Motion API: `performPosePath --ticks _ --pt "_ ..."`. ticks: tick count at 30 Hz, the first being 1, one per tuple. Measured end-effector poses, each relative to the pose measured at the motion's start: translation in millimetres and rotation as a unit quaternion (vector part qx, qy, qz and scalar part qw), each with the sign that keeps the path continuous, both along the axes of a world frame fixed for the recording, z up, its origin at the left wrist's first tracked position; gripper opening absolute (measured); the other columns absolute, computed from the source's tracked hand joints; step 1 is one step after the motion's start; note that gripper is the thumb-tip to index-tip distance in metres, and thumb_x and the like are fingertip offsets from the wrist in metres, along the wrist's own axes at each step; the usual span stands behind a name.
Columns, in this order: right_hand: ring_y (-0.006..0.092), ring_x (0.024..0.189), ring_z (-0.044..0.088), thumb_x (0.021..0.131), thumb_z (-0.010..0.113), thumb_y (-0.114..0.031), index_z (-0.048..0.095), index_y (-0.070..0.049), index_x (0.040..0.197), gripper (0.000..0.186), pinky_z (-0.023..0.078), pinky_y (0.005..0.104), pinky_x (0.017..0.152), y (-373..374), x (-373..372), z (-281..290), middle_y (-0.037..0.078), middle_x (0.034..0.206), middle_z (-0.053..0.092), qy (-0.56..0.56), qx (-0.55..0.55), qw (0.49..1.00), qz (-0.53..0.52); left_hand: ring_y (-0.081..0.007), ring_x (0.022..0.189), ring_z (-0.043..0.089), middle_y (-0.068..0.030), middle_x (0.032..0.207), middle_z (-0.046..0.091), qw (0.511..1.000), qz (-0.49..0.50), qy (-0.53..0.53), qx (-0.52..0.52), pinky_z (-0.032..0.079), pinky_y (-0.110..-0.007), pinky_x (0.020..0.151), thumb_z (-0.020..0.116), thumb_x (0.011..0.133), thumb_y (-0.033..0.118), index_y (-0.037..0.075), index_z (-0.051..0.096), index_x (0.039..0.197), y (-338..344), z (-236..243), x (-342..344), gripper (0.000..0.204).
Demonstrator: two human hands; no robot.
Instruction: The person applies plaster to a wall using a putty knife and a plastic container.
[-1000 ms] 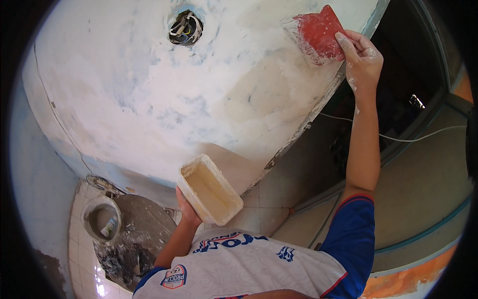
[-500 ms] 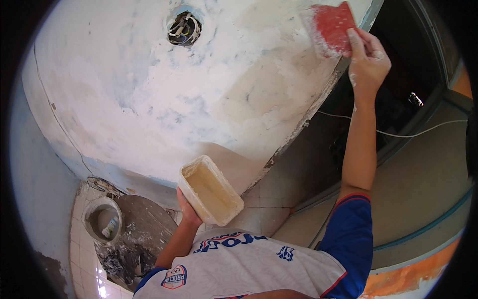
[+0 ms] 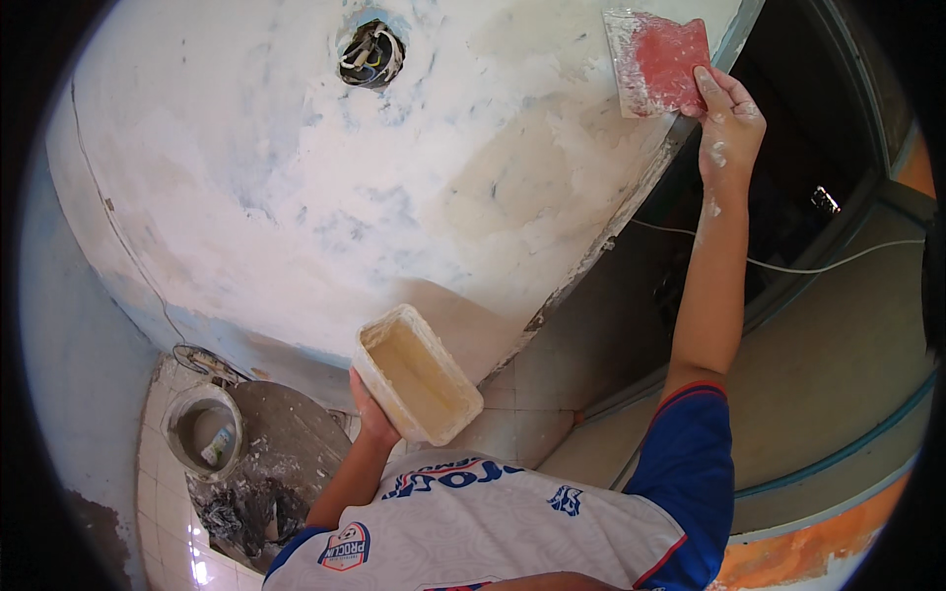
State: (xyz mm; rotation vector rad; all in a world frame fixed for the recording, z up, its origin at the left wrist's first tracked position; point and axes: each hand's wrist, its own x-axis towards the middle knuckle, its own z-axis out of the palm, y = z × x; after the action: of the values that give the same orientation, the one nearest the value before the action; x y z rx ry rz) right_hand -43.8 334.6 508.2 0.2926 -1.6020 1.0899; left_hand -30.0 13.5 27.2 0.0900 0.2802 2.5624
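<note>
A cream-white, rectangular plastic tub [image 3: 387,402] is tilted in front of the person's chest, its rim crusted with pale filler and a smooth beige layer of paste [image 3: 419,374] lining the inside. To its lower left, a round grey bucket [image 3: 170,433] stands near the wall's foot; in it lie a dull greyish substance and a small white-and-green object [image 3: 215,446], too small to make out. The left hand [image 3: 372,412] is closed around the tub's left side — the fingers beneath are hidden, so their spread cannot be told. The right hand [image 3: 731,106], smeared with white, pinches the lower right corner of a flat, squarish red scraper [image 3: 673,61] between thumb and bent fingers. The scraper, caked white along its left edge, is at the upper right of the patchy white-and-beige wall [image 3: 325,197], just beside the wall's edge — whether its blade touches the surface cannot be told.
</note>
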Motion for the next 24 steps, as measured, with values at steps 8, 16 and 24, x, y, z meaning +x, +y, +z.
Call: performPosePath --ticks 8,16,24 --pt "0.0097 0.072 0.066 0.091 0.074 -0.007 0.069 0.008 0.110 0.024 0.053 0.0219 0.062 14 -9 9 0.008 0.092 0.073 -0.050 0.040 0.998 -0.025 -0.0319 0.138 0.047 -0.0094 0.154 0.045 1.000 -0.003 -0.001 0.003 0.041 -0.049 0.113 0.015 0.098 0.074 0.017 0.036 0.155 1 3 -1 0.084" --pt "0.0087 0.072 0.065 0.091 0.074 -0.008 0.069 0.009 0.109 0.025 0.050 0.0207 0.062 11 -9 7 0.009 0.093 0.074 -0.122 0.058 0.991 -0.017 -0.0319 0.137 0.048 -0.0098 0.152 0.047 1.000 -0.014 -0.008 -0.004 0.041 -0.050 0.113 0.016 0.097 0.074 0.017 0.038 0.154 2 4 -1 0.083" --pt "0.0080 0.072 0.064 0.092 0.074 -0.008 0.068 0.008 0.113 0.027 0.051 0.0214 0.064 7 -8 5 0.008 0.095 0.074 -0.107 0.080 0.991 0.002 -0.0325 0.138 0.047 -0.0103 0.153 0.046 1.000 -0.009 0.001 0.004 0.040 -0.050 0.114 0.016 0.097 0.074 0.017 0.037 0.155 5 5 -4 0.085"
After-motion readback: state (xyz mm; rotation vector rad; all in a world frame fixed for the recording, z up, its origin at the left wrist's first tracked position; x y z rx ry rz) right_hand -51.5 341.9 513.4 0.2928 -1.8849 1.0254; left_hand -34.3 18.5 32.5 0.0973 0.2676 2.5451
